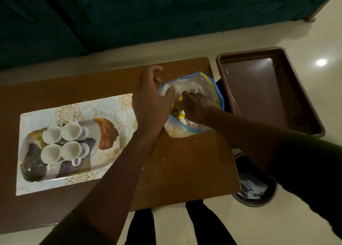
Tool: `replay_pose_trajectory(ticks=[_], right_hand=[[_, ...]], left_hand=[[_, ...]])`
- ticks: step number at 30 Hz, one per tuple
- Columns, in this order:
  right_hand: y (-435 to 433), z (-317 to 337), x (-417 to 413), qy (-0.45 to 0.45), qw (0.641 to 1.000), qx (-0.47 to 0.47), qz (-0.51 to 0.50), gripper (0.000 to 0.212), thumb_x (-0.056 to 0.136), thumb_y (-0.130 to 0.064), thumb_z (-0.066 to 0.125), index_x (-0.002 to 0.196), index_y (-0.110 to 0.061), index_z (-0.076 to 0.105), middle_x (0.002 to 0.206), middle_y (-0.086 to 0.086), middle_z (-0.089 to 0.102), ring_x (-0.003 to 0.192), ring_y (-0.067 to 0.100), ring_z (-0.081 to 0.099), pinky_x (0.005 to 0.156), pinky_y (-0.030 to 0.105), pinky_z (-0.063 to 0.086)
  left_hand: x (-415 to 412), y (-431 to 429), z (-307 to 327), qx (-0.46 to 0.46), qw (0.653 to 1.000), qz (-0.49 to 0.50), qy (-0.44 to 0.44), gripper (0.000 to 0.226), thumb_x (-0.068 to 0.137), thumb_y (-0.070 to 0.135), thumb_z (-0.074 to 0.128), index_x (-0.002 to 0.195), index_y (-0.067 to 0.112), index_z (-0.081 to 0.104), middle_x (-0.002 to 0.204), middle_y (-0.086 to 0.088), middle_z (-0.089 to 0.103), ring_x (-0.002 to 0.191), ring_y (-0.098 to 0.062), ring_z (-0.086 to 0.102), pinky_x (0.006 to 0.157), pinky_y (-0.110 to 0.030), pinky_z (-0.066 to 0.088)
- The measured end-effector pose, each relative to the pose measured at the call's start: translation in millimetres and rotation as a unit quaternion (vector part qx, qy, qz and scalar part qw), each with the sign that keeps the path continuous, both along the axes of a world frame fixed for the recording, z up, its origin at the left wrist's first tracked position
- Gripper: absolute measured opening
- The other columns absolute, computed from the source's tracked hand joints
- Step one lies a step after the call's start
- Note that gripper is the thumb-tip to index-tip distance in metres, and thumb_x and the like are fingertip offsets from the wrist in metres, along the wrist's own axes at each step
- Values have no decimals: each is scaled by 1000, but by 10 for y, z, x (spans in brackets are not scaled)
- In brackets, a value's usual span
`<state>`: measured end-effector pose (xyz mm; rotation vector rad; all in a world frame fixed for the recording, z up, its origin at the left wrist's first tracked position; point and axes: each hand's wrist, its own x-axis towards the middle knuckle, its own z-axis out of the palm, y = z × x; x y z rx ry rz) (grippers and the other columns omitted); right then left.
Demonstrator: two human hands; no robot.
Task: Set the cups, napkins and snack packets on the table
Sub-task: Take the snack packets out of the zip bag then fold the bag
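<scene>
Several white cups (63,142) stand close together on a patterned tray (111,104) at the left of the brown table (185,161). A clear zip bag (205,85) with a blue and yellow seal lies at the table's right, holding white and yellow packets. My left hand (153,98) holds the bag's left rim, thumb against the plastic. My right hand (196,105) reaches into the bag's mouth, its fingers closed around a yellow packet (175,111). The rest of the bag's contents is hidden by my hands.
A brown plastic tray (222,59) sits just off the table's right edge. A dark round bin (255,191) with wrappers stands on the floor below it. A dark green sofa (129,13) runs along the far side. Crumbs dot the table near the bag.
</scene>
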<state>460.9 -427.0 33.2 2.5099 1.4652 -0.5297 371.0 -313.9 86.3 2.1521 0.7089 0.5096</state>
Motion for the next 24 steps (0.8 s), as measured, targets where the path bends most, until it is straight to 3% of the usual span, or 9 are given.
replay_pose_trajectory(ticks=[2,4,7,10,12,15,19,22,24], right_hand=[[-77,-13,24,30,998,47,5,26,97,-18,40,115,-9,56,116,19,49,101,35,56,79,41,46],[-115,47,66,60,995,77,-8,21,97,-15,42,106,-5,59,114,20,52,96,35,59,77,43,50],[-102,206,157,55,993,99,-40,13,91,-11,52,97,-7,62,125,15,53,99,36,62,77,36,48],[-53,550,195,33,996,77,12,17,86,-16,58,100,-10,66,141,13,46,118,36,54,87,36,42],[-70,846,233,8,995,70,65,24,88,-25,55,107,-12,65,125,10,59,114,31,55,82,38,42],[-200,1268,467,88,984,152,-24,25,87,-27,60,108,-14,64,103,8,65,92,25,61,67,26,37],[-502,1375,922,128,932,271,-206,9,89,-20,61,94,-13,59,83,0,55,81,20,54,58,23,35],[-747,1175,1160,194,830,367,-372,7,89,-18,62,93,-14,57,90,7,57,84,20,56,72,33,44],[-890,1019,1268,177,763,414,-463,12,88,-17,61,99,-13,60,93,8,60,87,23,61,74,38,49]], left_hand=[[19,25,-66,61,994,5,91,66,72,35,78,129,24,46,133,-3,48,119,-15,46,91,-32,40],[48,66,-101,2,989,9,149,65,78,25,73,135,22,41,135,-6,45,126,-25,43,91,-37,40],[71,36,-129,-66,991,-18,118,46,87,9,61,129,18,46,103,0,55,99,-20,59,68,-20,43],[122,-46,-85,-51,995,-44,80,38,88,8,61,124,15,49,99,3,58,84,-11,57,57,-9,40],[156,-70,-78,-61,996,-41,56,35,87,9,63,121,10,52,99,1,62,84,-11,57,63,-16,45],[204,-32,-103,-85,995,-18,54,31,87,5,61,118,3,56,101,-10,65,89,-17,60,71,-24,45],[283,52,-119,-85,994,20,69,36,84,12,66,118,12,55,92,4,61,76,-10,58,61,-15,41],[340,30,-105,-117,990,57,47,36,80,12,65,114,15,55,92,10,60,81,-11,61,70,-27,48],[376,16,-110,-123,988,82,31,35,80,13,64,113,17,54,94,11,61,79,-5,61,67,-21,46]])
